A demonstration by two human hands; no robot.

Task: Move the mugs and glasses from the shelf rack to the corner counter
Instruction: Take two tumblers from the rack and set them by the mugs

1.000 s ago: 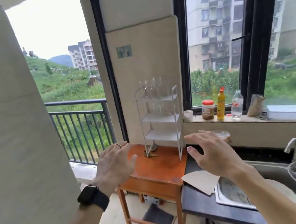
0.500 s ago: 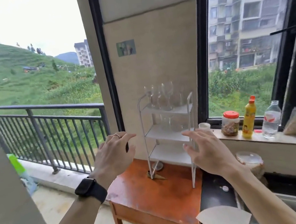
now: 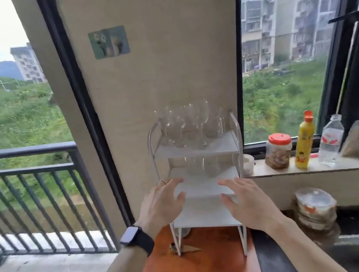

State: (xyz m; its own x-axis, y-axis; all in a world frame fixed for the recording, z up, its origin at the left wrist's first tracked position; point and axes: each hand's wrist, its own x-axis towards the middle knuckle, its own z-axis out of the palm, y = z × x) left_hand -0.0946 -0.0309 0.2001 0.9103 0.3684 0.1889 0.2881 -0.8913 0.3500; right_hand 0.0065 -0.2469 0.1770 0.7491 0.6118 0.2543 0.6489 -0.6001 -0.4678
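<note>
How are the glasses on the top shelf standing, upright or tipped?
Upright. The glasses stand on the top shelf of the rack with bowls up and stems down; none lies on its side.

We have closed in on the white three-tier metal shelf rack [image 3: 196, 151]. One second ago it stood well apart from us, and it now fills the middle of the view. Our left hand [image 3: 160, 203], previously at 7 o'clock from the rack over the orange-brown wooden table [image 3: 203, 269], has risen to 9 o'clock of the middle tier, where its fingertips overlap that tier's front left corner. Our right hand [image 3: 244, 205], previously at 5 o'clock, has advanced to the 4 o'clock side of the same tier. Contact with the rack cannot be confirmed for either hand. The beige wall at 9 o'clock and the steel sink at 5 o'clock have left the view.
</note>
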